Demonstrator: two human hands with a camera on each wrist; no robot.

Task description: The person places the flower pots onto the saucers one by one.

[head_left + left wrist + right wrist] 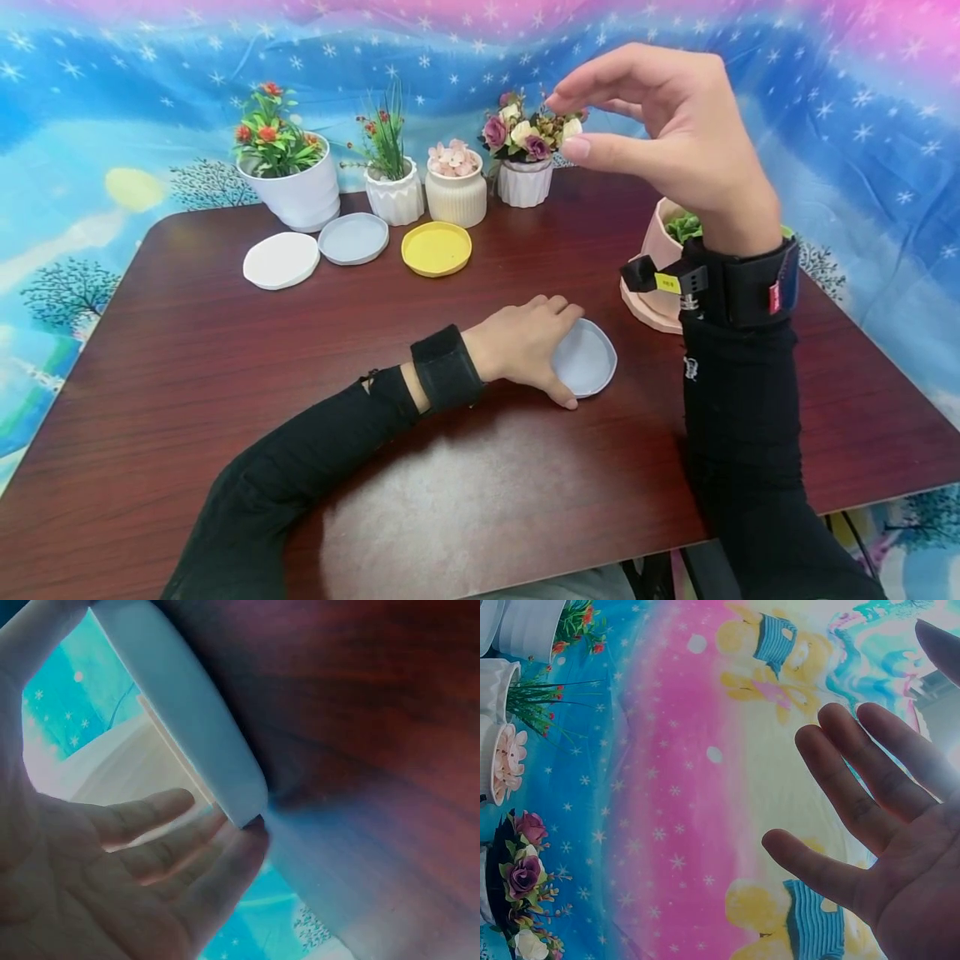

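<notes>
On the table my left hand (521,343) grips a grey-blue plant saucer (588,360) with an angular rim. The thumb lies at its near edge and the fingers at its far edge. Seen from the left wrist, the saucer's side wall (195,705) spans between thumb and index fingertip, close over the tabletop. My right hand (675,125) is raised high on the right, fingers spread and gently bent, holding nothing. From the head it overlaps the purple and white flowers (525,133); from the right wrist those flowers (523,874) are well apart from it.
Behind stand a white pot of red flowers (300,192), a pot of grass (396,200), and a cream pot (457,200). White (281,260), grey-blue (354,239) and yellow saucers (437,248) lie before them. A pink pot (654,237) is partly hidden behind my right wrist.
</notes>
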